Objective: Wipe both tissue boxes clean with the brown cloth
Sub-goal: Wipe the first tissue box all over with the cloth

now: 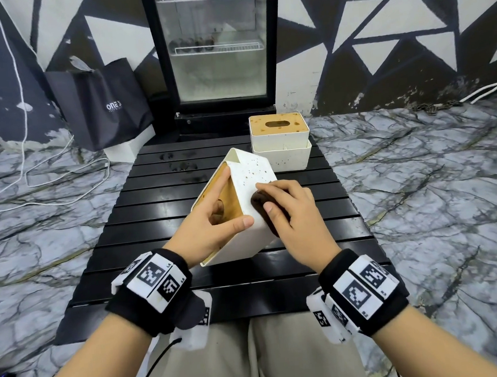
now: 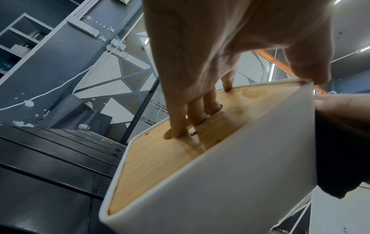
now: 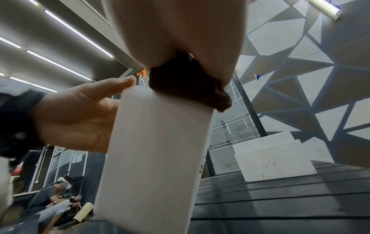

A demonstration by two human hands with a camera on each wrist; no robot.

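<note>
The left hand (image 1: 211, 221) is tipping the near tissue box (image 1: 251, 170) on edge, fingers hooked in its slot, exposing the speckled side. The right hand (image 1: 290, 208) is pressing the bunched brown cloth (image 1: 259, 204) there. Just behind it, the second tissue box (image 1: 281, 147) is probably awaiting wiping.

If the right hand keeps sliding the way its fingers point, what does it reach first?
Probably the speckled upper part of the white side of the tilted tissue box, which the right hand wipes with the brown cloth. The second tissue box stands farther back.

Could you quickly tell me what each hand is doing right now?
Left hand: grips the tilted tissue box, fingers in its slot.
Right hand: holds the brown cloth.
</note>
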